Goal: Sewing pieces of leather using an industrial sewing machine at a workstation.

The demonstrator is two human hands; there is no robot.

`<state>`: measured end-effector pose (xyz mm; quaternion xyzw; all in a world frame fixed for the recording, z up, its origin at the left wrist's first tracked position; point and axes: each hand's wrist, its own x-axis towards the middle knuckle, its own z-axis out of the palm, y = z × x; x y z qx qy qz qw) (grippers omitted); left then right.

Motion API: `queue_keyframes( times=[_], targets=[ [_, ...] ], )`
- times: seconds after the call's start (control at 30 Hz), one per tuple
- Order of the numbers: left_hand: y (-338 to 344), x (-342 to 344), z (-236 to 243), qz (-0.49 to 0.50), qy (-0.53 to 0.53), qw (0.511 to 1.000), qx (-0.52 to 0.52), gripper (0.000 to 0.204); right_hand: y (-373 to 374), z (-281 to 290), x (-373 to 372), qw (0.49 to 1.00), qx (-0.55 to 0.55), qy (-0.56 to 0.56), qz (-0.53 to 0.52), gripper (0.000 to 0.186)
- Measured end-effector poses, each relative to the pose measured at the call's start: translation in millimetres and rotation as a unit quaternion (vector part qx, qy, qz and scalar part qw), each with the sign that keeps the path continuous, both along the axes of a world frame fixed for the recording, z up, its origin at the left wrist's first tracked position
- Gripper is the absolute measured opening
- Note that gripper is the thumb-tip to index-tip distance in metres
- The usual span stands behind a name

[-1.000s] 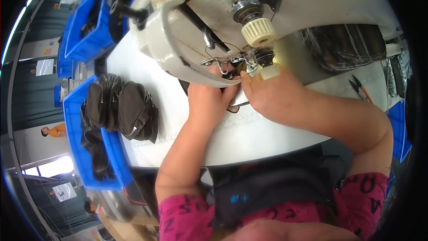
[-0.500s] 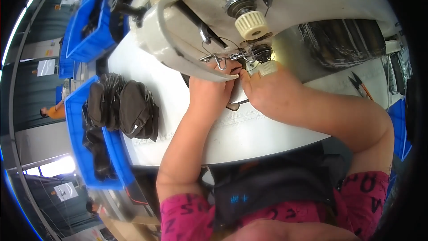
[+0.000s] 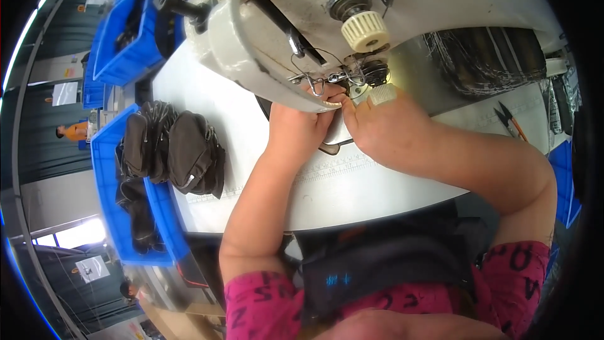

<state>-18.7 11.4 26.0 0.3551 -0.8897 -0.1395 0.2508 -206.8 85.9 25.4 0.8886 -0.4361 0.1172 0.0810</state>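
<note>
The sewing machine point(image 3: 226, 44), cream-white with a pale ridged knob point(image 3: 365, 31), stands in front of me. My left hand point(image 3: 297, 127) is closed under its curved guard, fingertips near the needle area. Across from it, my right hand point(image 3: 390, 124) is closed too, thumb and forefinger pinched close to the left fingertips. A pale ribbed band point(image 3: 382, 94) wraps one right finger. Both hands grip a dark piece of fabric point(image 3: 263, 106), of which only a sliver shows beside the left hand; the guard and fingers hide the rest.
Dark zipped pouches point(image 3: 192, 154) lie at the left, against a blue bin point(image 3: 107, 170). More blue bins point(image 3: 129, 56) stand beyond. At the right are a stack of dark fabric with loose threads point(image 3: 484, 63) and orange-handled thread snips point(image 3: 513, 121). A ruler scale point(image 3: 333, 167) runs along the white table.
Both hands stay at the needle area, with only slight finger movement. The machine sits a little farther right in view. A distant person in orange at the left has shifted.
</note>
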Motion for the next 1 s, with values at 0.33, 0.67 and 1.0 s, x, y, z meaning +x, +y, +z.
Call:
queue_keyframes(
  times=[0.33,0.67,1.0],
  targets=[
    [5.2,0.7,9.5,-0.037,-0.049,0.996,-0.068,0.016,-1.1,2.1,-1.0,0.996,0.045,0.070,0.012,0.046],
    [9.2,-4.5,8.8,-0.021,-0.074,0.994,-0.081,0.013,-1.0,-5.6,-0.2,1.000,0.004,-0.017,0.005,0.005],
    [14.9,-8.5,6.0,0.024,-0.071,0.996,-0.055,0.017,-2.8,-2.0,-0.2,1.000,-0.003,0.000,-0.025,0.003]
  ],
)
